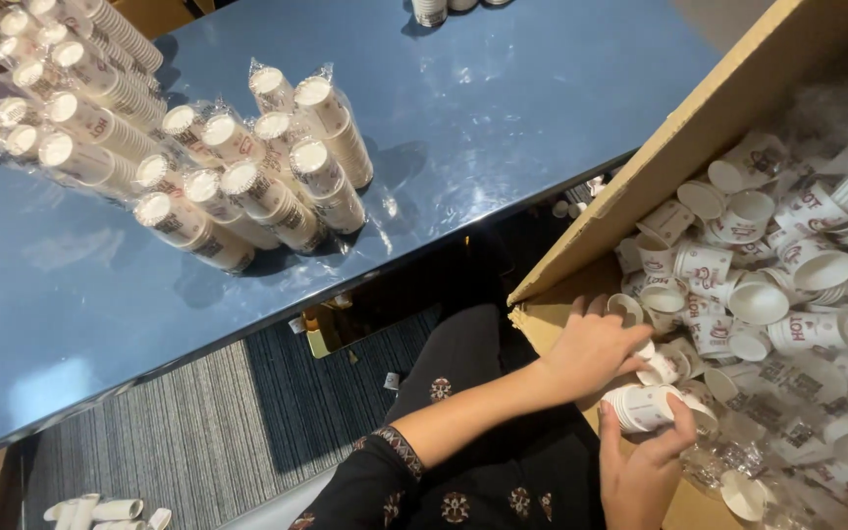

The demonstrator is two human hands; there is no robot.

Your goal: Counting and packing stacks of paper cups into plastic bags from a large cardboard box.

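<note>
A big cardboard box (640, 177) at the right holds several loose white paper cups with red print (758, 294). My right hand (640, 466) comes up from the bottom edge and grips a short stack of nested cups (645, 407) lying on its side at the box's near corner. Just above it, my left hand (591, 348), in a black embroidered sleeve, is curled over a single cup (658, 368) and touches the top of the stack. Crumpled clear plastic (738, 456) lies among the cups.
A glossy blue table (463, 108) carries several plastic-wrapped sleeves of cups (247, 186) in a pile at the left. More cups (429, 10) stand at its far edge. Striped grey carpet (179, 432) lies below, with a few cup stacks (100, 510) on it.
</note>
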